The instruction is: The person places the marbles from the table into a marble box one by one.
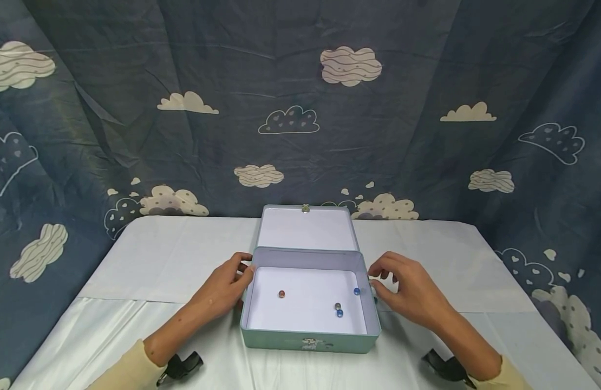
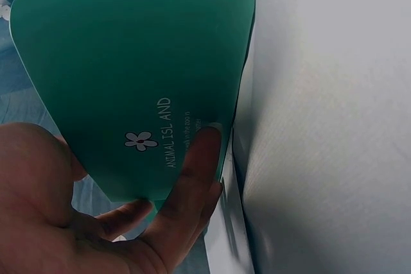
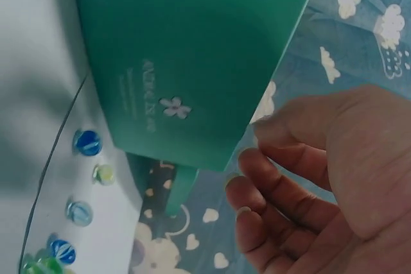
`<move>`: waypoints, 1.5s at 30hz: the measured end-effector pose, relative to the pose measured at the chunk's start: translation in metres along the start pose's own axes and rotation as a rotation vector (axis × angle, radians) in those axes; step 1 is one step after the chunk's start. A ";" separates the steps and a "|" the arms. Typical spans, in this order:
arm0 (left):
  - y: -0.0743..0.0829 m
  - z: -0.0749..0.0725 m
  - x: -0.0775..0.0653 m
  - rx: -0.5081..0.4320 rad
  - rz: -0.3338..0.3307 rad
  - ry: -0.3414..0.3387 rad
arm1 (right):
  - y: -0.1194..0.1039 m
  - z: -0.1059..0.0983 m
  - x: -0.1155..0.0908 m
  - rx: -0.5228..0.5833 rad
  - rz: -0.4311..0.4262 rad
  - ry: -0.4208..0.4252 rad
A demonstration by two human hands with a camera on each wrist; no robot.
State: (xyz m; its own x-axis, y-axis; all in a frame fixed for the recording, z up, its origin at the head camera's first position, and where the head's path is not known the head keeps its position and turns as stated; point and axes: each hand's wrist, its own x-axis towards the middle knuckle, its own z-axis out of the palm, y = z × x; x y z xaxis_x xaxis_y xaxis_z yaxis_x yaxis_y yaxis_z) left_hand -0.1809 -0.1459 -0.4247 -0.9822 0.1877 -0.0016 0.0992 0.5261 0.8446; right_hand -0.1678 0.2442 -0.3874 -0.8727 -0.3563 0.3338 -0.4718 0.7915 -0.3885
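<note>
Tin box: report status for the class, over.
Left grip touches green tin box; right grip by its right side. Lid open, four marbles visible inside. Opening unblocked; loose marbles outside, right.

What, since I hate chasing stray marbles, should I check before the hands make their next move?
1. Lid open: ok, it stands back behind the box.
2. Box resting flat on the table: ok.
3. Left hand on the box: ok, thumb at the rim, fingers against the side.
4. Inside marbles: ok, four show on the box's floor.
5. Outside marbles gathered in: not ok, several lie on the table beside the box's right side.
6. Right hand holding a marble: cannot tell, its fingertips are unclear.
</note>
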 end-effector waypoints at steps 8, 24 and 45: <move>0.000 0.000 0.000 0.005 0.000 0.001 | 0.018 0.005 0.004 -0.004 0.009 -0.001; -0.003 0.001 0.001 0.004 -0.002 0.001 | 0.047 0.033 0.003 0.012 0.009 -0.011; -0.002 0.001 0.001 0.009 -0.003 0.007 | 0.050 0.044 0.004 -0.044 0.063 -0.119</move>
State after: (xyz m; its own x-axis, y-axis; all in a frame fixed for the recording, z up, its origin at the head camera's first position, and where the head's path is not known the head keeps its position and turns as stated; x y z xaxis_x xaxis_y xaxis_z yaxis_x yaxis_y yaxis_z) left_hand -0.1822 -0.1462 -0.4265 -0.9836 0.1806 0.0001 0.0982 0.5343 0.8396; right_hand -0.2003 0.2607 -0.4434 -0.9106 -0.3593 0.2044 -0.4115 0.8346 -0.3663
